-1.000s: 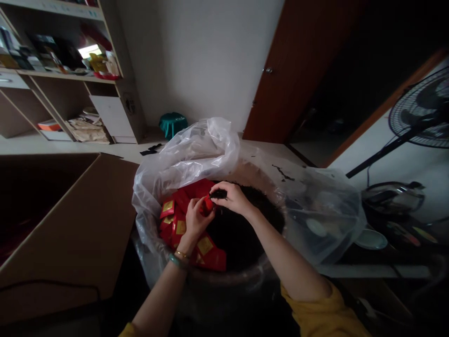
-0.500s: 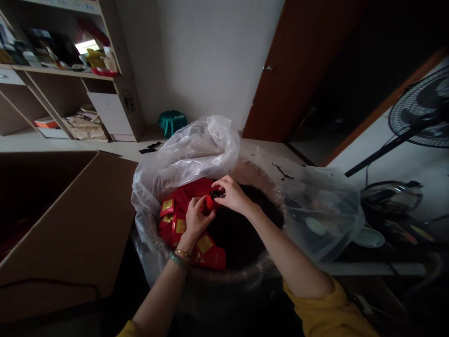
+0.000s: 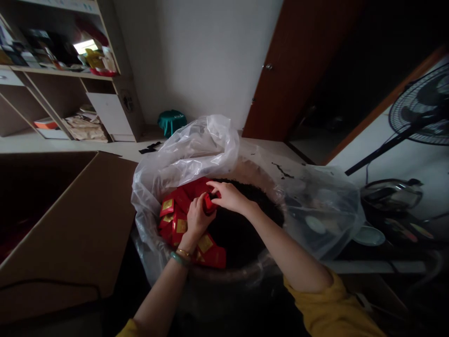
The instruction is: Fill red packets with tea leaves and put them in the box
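My left hand [image 3: 199,216] is wrapped round a small red packet [image 3: 207,202], holding it up over the tub. My right hand [image 3: 229,197] is at the packet's mouth, thumb and fingers curled around a little dark stuff that looks like tea leaves. Below lies a heap of dark loose tea leaves [image 3: 242,234], fine and crumbly, filling the right part of the round tub. More red packets [image 3: 181,226] with gold labels lie piled on the left side of the heap, partly under my left hand.
Clear plastic sheeting [image 3: 185,157] lines the tub [image 3: 250,171] and spreads over its rim to the right. A cardboard box [image 3: 87,201] stands close on the left. A standing fan [image 3: 421,107] and a glass-lidded pan [image 3: 393,195] are at the right.
My right fingers have moved slightly left and down into the packet's mouth, and less of the dark leaves shows there. My left hand has barely shifted.
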`<state>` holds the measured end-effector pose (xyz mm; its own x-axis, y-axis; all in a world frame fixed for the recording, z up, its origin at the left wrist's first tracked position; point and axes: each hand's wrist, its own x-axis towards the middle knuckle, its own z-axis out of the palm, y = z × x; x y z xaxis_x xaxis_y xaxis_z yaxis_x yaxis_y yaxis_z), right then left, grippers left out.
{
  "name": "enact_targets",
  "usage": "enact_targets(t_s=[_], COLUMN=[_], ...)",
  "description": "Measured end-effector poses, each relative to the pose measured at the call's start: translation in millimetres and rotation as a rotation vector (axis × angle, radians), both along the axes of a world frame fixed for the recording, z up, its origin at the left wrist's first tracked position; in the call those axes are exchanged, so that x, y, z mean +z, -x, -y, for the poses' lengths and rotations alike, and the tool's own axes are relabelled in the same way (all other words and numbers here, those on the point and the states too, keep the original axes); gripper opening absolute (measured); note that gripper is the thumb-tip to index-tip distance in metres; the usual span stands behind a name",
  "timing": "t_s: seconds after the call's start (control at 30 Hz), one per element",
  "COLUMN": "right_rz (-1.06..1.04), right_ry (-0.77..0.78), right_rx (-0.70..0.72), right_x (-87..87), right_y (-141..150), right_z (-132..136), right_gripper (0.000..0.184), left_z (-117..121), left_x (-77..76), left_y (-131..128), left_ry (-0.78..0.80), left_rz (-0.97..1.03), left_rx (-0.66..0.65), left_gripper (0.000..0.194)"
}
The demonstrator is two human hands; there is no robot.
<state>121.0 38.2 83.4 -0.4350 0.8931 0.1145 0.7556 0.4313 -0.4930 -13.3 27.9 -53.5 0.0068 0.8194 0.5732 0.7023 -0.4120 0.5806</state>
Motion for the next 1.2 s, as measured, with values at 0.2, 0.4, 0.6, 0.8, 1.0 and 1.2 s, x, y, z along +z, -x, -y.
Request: enact_targets(t_s=[0.2, 0.4, 0.6, 0.8, 1.0, 1.2], right_rz=[0.122, 0.286, 0.268, 0.147, 0.159, -0.363], right_ry=[-0.047, 0.016, -0.056, 0.074, 0.103, 0.011], right_rx=[-0.025, 0.118, 0.101, 0.107, 0.1, -0.113], right_x=[1.6, -1.0, -6.5, -10.9, -9.9, -21.7], right_y=[-1, 0, -1, -3, 1, -25], right_z=[2, 6, 3, -4, 3, 7], right_gripper=[0.018, 0.023, 0.022, 0.034, 0.024, 0.032], left_z=[0, -1, -2, -1, -1, 1], left_x=[0.2, -2.7, -6.0, -7.5, -4.8, -0.2], left_y=[0, 3, 3, 4, 5, 7], left_ry=[-0.003, 0.015, 0.014, 0.003, 0.0, 0.007], left_rz=[0.026, 0.036, 0.027, 0.025, 0.078, 0.135], left_rx=[-0.007, -0.037, -0.036, -0.074, -0.083, -0.057], left_gripper=[0.056, 0.054, 0.054, 0.056, 0.052, 0.056])
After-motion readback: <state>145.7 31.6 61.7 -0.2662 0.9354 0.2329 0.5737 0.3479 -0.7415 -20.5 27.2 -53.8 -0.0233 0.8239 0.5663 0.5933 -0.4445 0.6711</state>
